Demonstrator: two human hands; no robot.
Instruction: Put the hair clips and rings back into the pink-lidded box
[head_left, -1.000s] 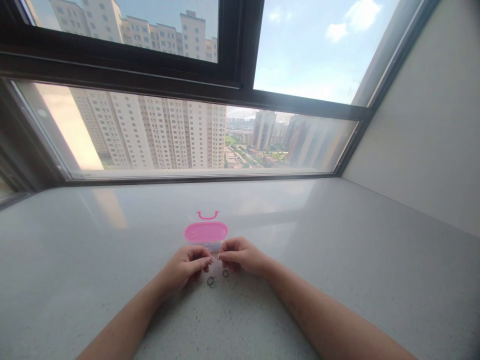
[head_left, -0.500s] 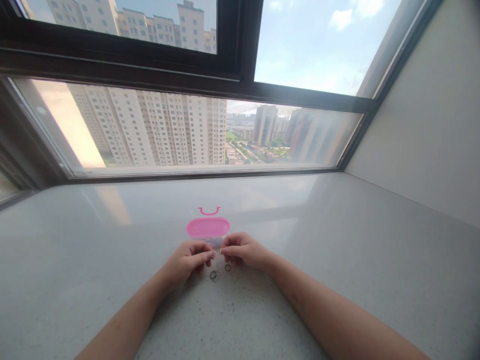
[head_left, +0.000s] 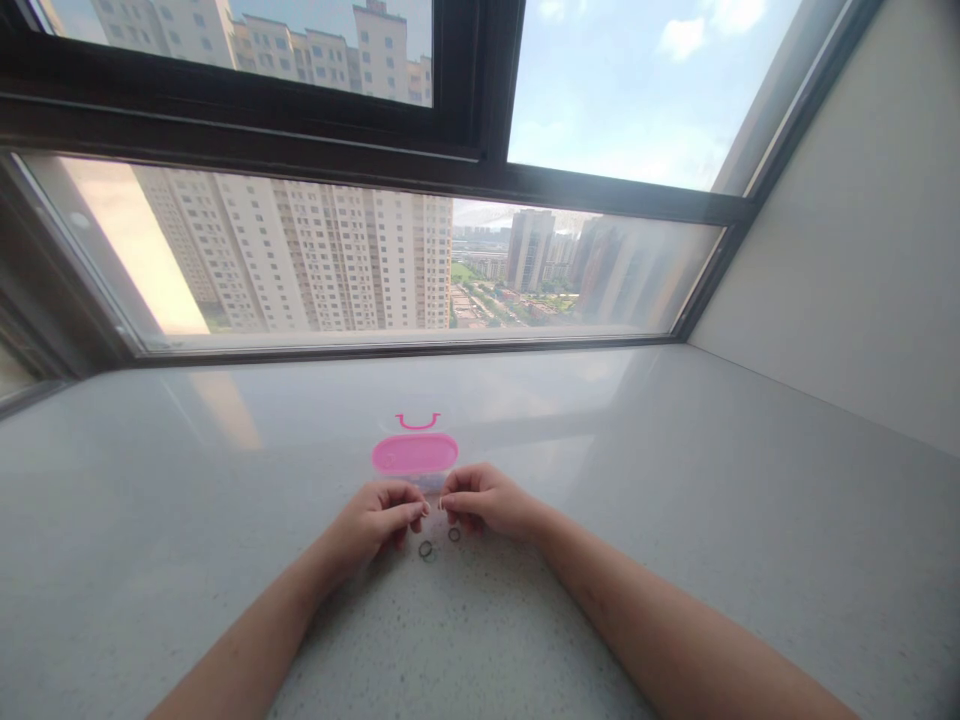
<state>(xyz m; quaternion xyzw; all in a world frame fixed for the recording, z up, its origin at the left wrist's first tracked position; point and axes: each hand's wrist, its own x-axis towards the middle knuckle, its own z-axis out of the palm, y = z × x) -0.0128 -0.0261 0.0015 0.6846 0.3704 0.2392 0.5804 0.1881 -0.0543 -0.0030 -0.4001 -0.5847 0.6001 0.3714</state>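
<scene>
My left hand (head_left: 375, 520) and my right hand (head_left: 484, 500) meet fingertip to fingertip just above the grey speckled counter (head_left: 225, 520). Both pinch a tiny thing between them, too small to name. Two small dark rings lie on the counter right below the fingers, one ring (head_left: 425, 549) to the left and the other ring (head_left: 454, 534) to the right. Just beyond the hands stands a small clear container with a pink oval lid (head_left: 414, 453). A pink U-shaped handle piece (head_left: 418, 421) lies behind it.
A wide window with a dark frame (head_left: 480, 90) runs along the far edge of the counter, with tall buildings outside. A pale wall (head_left: 847, 260) closes the right side. The counter stretches to both sides of the hands.
The view tilted a little between the oldest frame and now, so everything sits slightly higher in the picture. Both hands keep their pinch together, and the rings and container have not moved.
</scene>
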